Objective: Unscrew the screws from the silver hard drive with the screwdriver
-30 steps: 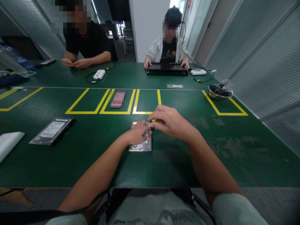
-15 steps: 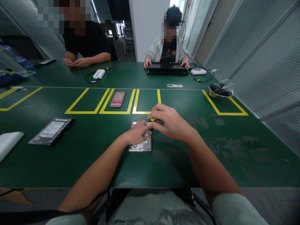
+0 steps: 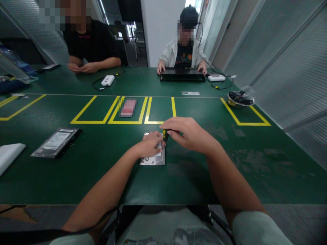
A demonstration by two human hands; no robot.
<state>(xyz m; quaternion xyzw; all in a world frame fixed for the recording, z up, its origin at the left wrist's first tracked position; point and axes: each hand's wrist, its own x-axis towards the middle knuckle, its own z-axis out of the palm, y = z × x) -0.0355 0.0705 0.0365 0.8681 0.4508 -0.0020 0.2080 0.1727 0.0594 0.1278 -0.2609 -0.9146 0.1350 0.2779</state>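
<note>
One flat silver metal hard drive (image 3: pixel 156 159) is under the left hand (image 3: pixel 150 145); I can't tell if its fingers pinch. The right hand (image 3: pixel 190 134) pinches one short black-and-yellow tool (image 3: pixel 166 135). One bagged drive (image 3: pixel 55 140) lies left.

The worktop (image 3: pixel 184 190) area includes two drives (image 3: pixel 153 160) (image 3: pixel 55 141), one tool (image 3: pixel 165 135), one bowl (image 3: pixel 238 104), two corded white units (image 3: pixel 107 80) (image 3: pixel 216 78) and one black tray (image 3: pixel 182 77).

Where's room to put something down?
Between the bagged hard drive and left hand, or between the right hand and metal bowl. Crowded: the silver hard drive, with both hands and a black-and-yellow handle.
</note>
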